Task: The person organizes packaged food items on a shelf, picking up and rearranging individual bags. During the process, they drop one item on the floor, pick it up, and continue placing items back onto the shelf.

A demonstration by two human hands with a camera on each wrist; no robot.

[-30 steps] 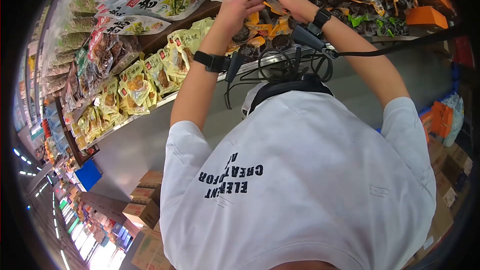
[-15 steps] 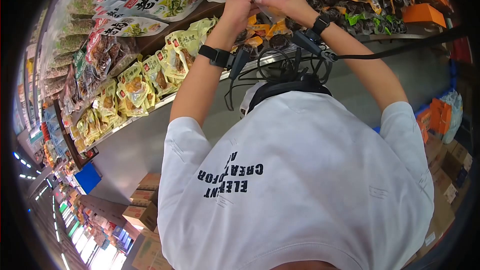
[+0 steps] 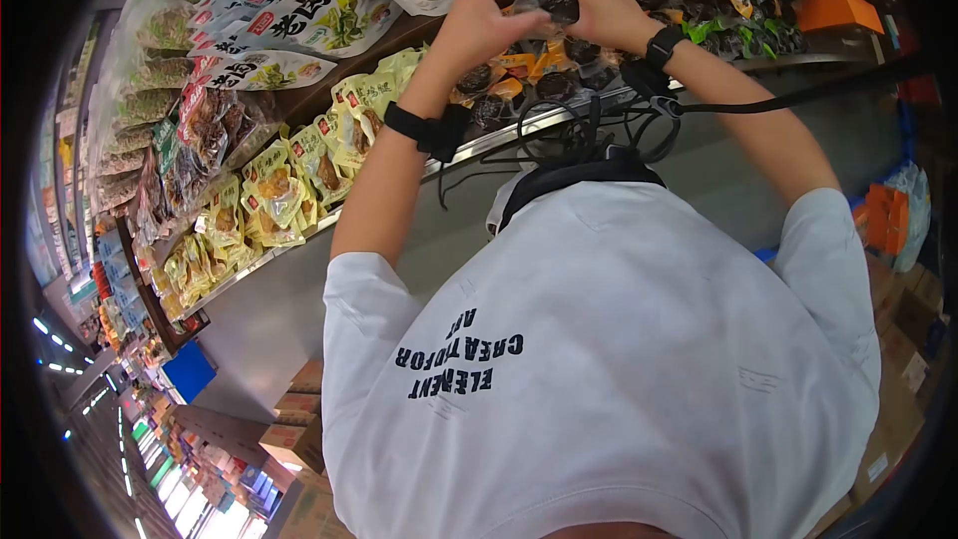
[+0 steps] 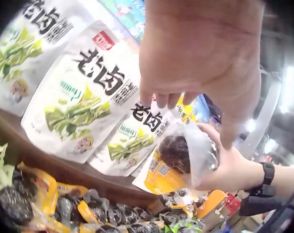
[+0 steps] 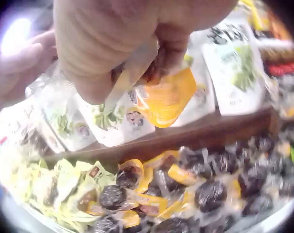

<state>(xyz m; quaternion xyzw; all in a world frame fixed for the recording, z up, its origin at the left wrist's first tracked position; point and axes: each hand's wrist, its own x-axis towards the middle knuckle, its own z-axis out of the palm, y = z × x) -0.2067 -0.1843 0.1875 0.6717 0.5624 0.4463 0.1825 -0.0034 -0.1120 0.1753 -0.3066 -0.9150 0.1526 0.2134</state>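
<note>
Holding the dark, plastic-wrapped food (image 3: 557,0) in the grip of your right hand (image 3: 605,12), you've spread your left hand (image 3: 477,25) wider than before, beside it.

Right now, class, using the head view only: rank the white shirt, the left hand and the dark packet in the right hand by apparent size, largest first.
1. White shirt
2. Left hand
3. Dark packet: its clear plastic edge is hard to make out, but what shows looks smallest.
</note>
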